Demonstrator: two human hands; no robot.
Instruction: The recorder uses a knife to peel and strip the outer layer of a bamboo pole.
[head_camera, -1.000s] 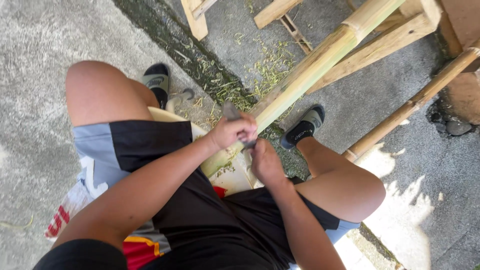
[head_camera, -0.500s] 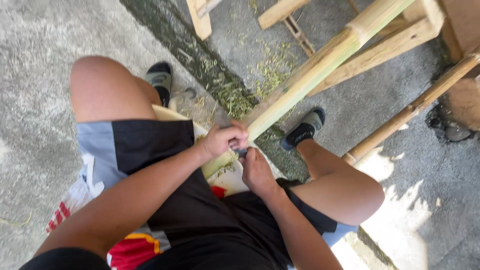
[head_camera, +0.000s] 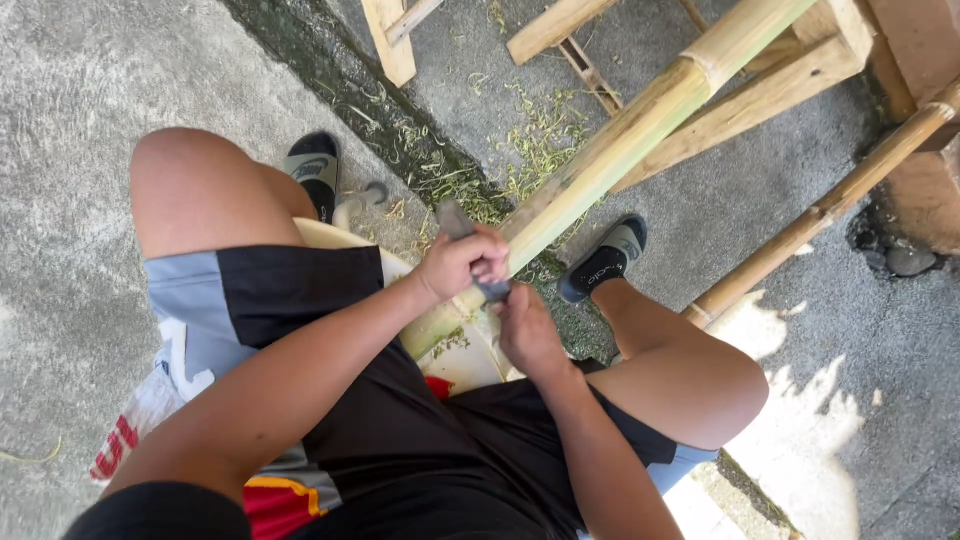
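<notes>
Both hands shifted slightly up the bamboo pole, left hand and right hand fingers gripping blade ends

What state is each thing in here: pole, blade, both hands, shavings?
Bamboo pole: slanted, near end between the knees, skin partly scraped pale.
Blade: laid across the pole, gripped at both ends.
Left hand: closed on the blade.
Right hand: closed on the blade's other end.
Green shavings: scattered on the concrete.
</notes>
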